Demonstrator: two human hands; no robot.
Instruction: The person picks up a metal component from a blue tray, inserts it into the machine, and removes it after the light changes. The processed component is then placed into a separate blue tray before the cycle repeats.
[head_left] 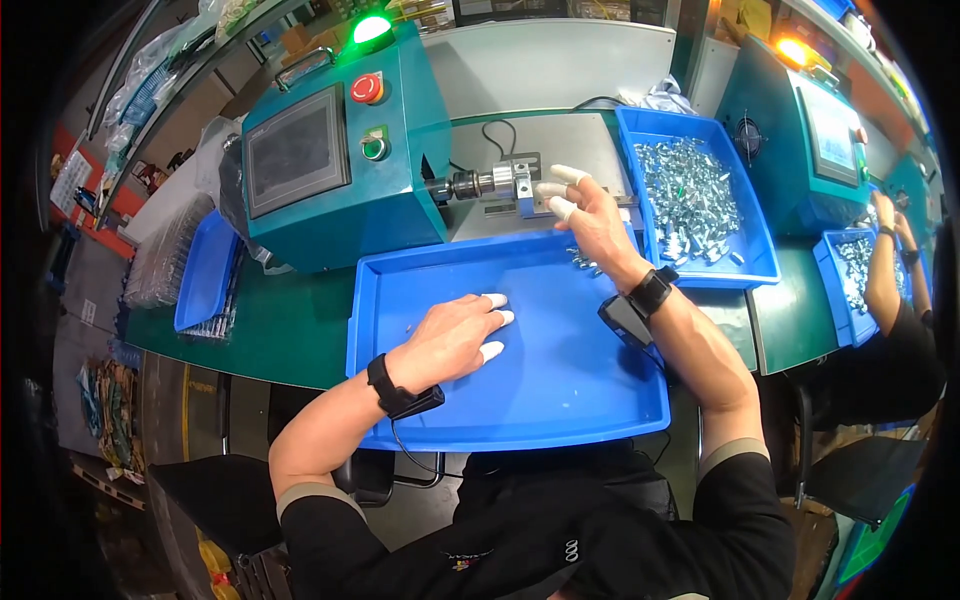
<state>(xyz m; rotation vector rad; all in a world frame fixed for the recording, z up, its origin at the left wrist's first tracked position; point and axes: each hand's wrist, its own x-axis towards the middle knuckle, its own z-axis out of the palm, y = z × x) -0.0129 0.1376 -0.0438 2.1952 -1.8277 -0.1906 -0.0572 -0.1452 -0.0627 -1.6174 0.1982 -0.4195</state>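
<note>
My left hand (448, 338) is over the large blue tray (460, 432). Its fingers, tipped with white finger cots, are apart and hold nothing that I can see. At the right end of the small metal clamping fixture (522, 186) is my right hand (598, 228), also in white finger cots. Its fingers are spread, and nothing shows between them. A dark chuck (466, 184) comes out of the green machine (350, 215) and lines up with the fixture. Several small metal parts (584, 262) lie in the tray's far right corner, partly hidden by my right wrist.
A blue bin (765, 268) full of shiny metal parts (690, 195) stands at the right. The machine carries a dark screen (297, 150) and a red stop button (367, 88). At the far right, another person's arms (885, 262) reach over a second bin (845, 318). Cables hang from my wristbands.
</note>
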